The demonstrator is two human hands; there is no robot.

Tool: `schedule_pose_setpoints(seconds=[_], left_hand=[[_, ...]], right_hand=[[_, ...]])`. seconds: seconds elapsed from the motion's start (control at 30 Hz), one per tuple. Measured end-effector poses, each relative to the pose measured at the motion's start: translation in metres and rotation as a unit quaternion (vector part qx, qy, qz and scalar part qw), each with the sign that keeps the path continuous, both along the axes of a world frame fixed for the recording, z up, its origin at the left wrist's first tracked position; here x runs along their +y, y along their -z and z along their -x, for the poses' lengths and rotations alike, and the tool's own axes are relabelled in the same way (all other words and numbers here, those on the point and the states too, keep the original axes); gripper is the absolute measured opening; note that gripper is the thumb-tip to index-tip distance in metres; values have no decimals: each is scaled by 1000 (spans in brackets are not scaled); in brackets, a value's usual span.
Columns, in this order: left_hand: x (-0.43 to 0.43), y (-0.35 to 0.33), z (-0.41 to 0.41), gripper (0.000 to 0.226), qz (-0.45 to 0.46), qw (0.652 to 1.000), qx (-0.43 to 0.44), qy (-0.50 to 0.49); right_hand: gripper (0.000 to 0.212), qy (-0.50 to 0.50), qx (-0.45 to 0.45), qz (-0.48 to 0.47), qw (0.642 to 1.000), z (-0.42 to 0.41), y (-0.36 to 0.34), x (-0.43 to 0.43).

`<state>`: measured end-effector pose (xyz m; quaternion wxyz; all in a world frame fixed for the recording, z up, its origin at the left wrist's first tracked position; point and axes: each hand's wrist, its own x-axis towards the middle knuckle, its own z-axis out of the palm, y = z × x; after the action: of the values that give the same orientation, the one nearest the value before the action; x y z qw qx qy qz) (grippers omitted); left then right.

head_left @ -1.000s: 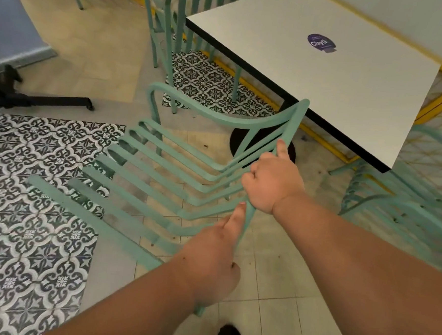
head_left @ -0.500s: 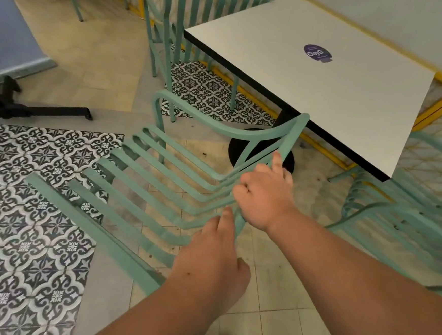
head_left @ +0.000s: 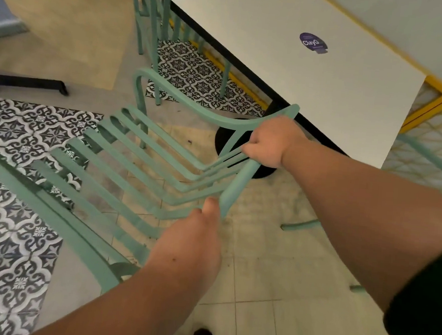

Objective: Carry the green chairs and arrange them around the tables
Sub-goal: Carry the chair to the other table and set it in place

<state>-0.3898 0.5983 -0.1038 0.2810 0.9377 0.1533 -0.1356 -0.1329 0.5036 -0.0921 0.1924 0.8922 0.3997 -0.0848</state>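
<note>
Holding the green chair (head_left: pixel 146 166) tipped over, just beside the near edge of the white table (head_left: pixel 327 78). Right hand (head_left: pixel 272 142) curled tight round the chair's frame bar, close to the table's black foot (head_left: pixel 224 138). Left hand (head_left: pixel 192 247) lower down on the same bar, away from the table, fingers hidden, so cannot tell how tight. Long slats running away from the hands, out to the left of the table. Right hand nearer the table, so probably the one to steer. Standing at the table's far side: another green chair (head_left: pixel 151 24). Peeking out at the table's right: one more chair (head_left: pixel 431 162). In the way for the next push: the table edge and that black foot, maybe bumping the chair's top.
</note>
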Motion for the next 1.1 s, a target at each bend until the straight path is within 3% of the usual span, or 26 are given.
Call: schedule_pose_setpoints(seconds=[0.33, 0.67, 1.1], left_hand=[[1, -3, 3, 56, -69, 996, 27, 45], [20, -9, 21, 30, -30, 998, 16, 56], [92, -13, 48, 47, -76, 988, 16, 133]], right_hand=[[64, -4, -30, -15, 999, 12, 5, 0], [59, 51, -20, -16, 998, 42, -1, -11], [60, 105, -4, -43, 993, 100, 3, 1]])
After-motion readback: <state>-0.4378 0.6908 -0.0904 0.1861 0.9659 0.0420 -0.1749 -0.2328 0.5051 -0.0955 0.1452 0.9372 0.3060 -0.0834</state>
